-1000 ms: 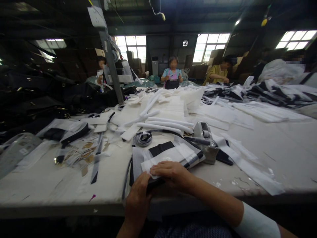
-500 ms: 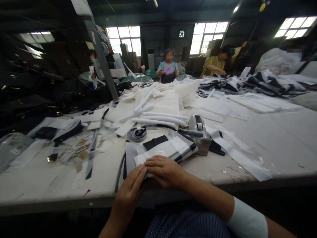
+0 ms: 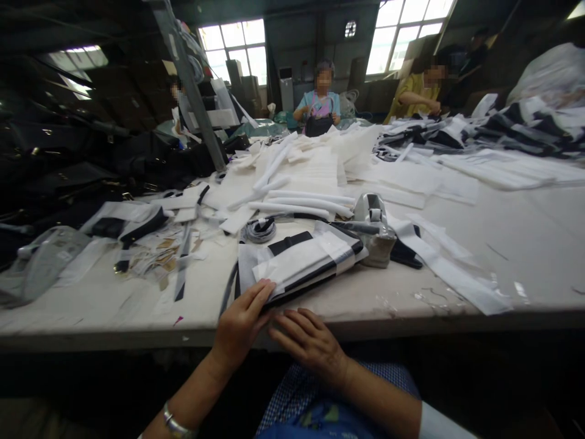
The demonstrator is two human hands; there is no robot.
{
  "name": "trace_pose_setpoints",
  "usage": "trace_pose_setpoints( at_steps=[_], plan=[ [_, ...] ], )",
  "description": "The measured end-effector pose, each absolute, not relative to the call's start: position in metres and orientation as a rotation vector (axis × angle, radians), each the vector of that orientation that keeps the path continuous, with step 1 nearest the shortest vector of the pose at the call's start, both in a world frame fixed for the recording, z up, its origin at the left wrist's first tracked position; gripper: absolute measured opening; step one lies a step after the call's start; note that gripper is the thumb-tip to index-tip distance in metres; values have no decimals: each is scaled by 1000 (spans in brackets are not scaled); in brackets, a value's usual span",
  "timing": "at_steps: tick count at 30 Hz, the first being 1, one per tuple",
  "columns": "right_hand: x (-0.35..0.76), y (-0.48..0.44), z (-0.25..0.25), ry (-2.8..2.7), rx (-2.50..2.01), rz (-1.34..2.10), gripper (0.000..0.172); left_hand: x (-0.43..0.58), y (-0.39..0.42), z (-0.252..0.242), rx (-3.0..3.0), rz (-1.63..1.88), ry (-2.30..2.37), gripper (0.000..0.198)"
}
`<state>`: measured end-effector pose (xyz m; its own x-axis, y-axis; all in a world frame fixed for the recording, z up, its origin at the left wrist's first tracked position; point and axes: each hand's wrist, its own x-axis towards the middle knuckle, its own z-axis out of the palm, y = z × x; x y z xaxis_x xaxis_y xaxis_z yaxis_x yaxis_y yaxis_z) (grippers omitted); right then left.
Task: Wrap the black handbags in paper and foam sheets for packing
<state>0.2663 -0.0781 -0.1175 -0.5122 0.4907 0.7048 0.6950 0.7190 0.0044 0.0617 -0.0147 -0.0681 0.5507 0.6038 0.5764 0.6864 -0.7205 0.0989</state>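
A flat black-and-grey bag, partly covered by white sheets, lies at the table's front edge. It looks like a folded bag with a black strip across its top. My left hand grips its near left corner, fingers on the white sheet and the thumb out of sight beneath. Just off that corner, in front of the table edge, is my right hand, its fingers stretched out and slightly apart, holding nothing I can see. Behind the bag sits a coiled grey-and-black strap.
To the bag's right stands a clear tape dispenser beside a long white strip. White padding rolls and sheets are heaped behind. Black bags pile up at left, near a metal post. Co-workers sit across the table.
My right hand has drawn back from the bag toward me, off the white sheet. My left hand stays at the corner. The view has tilted down and shifted left.
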Motion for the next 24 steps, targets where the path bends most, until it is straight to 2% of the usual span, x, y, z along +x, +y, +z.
trace_pose_setpoints(
  at_steps=[9,24],
  plan=[
    [247,-53,-112,-2009,-679,-234,15,63,-13,-62,-2651,-853,-1127,47],
    [275,-87,-91,-2121,-615,-74,21,65,-15,-79,-2567,-967,-1035,51]
  ],
)
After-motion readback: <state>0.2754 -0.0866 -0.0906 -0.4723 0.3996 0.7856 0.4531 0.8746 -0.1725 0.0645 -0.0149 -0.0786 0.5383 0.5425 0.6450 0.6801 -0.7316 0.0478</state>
